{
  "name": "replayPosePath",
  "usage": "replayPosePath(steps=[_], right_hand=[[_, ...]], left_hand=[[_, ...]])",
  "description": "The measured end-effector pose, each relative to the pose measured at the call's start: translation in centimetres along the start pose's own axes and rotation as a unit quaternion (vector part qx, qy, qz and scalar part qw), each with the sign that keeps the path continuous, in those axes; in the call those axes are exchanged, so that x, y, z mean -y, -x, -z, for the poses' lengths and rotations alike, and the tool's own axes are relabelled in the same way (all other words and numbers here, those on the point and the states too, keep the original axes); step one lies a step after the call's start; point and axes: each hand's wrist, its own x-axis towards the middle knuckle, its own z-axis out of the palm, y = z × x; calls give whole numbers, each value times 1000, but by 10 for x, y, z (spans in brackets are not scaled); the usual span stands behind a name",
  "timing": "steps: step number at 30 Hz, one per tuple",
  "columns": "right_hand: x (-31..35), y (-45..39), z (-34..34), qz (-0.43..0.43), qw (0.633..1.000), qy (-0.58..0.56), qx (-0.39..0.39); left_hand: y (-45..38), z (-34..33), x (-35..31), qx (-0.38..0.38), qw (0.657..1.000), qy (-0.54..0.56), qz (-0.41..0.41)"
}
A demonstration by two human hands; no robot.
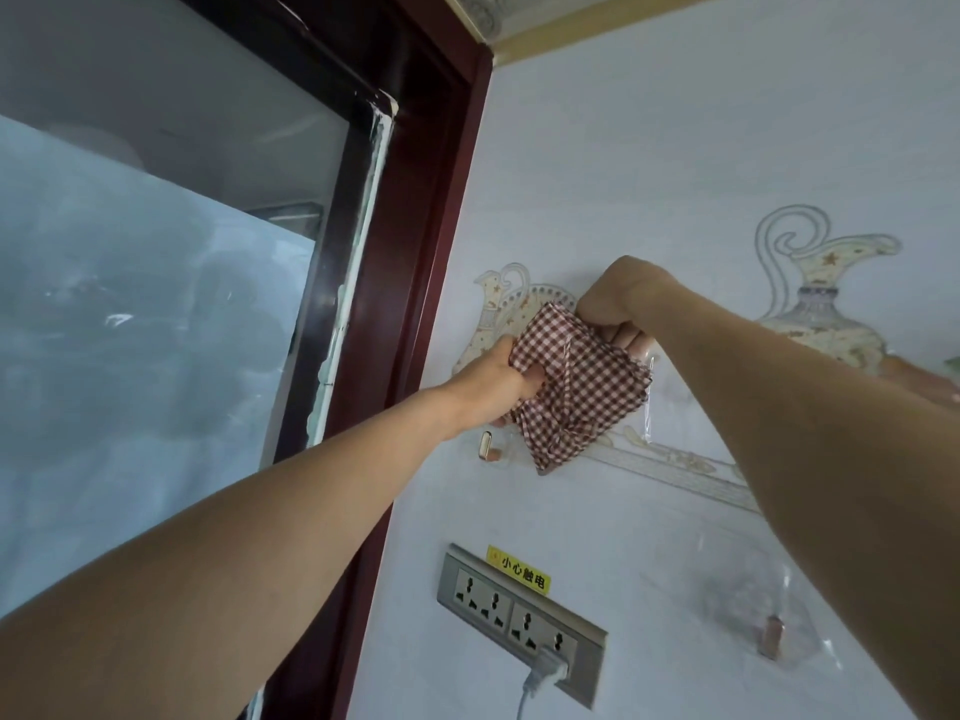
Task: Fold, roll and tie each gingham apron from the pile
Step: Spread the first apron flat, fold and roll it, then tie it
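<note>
Gingham apron (582,387) bundled against wall, long axis running down-left, gripped by left hand (501,387) and right hand (621,309)

One text can be read: a yellow sticker (518,570) with black Chinese characters, 小心触电, and a small round sign at its left end, too small to make out. It sits on the wall just above the top edge of the socket panel (521,624), low in the scene, right of the door frame (415,283)
</note>
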Motion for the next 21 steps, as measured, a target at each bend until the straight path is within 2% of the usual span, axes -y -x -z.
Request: replayPosePath(steps=[2, 4, 7, 10, 13, 16, 18, 20, 21], right_hand=[[1, 0, -1, 10, 999, 32, -2], [-1, 2, 0, 17, 999, 52, -3], [-6, 13, 2, 71, 993, 84, -41], [-19, 24, -6, 141, 985, 88, -44], [-31, 28, -20, 197, 974, 84, -67], [-41, 27, -32, 220, 964, 58, -139], [-48, 28, -42, 217, 958, -3, -189], [-56, 32, -54, 207, 949, -74, -227], [-59, 33, -59, 202, 944, -93, -243]], left_hand=[[5, -4, -1, 13, 1000, -11, -6], [7, -10, 1, -6, 1000, -10, -5], [5, -20, 10, -15, 999, -10, 48], [0, -32, 24, -21, 987, -109, 114], [2, -42, 25, -69, 974, -180, 117], [1, -44, 29, -160, 966, -200, 34], [2, -40, 33, -199, 970, -123, -62], [8, -32, 28, -169, 975, -52, -135], [11, -29, 23, -151, 974, -52, -159]])
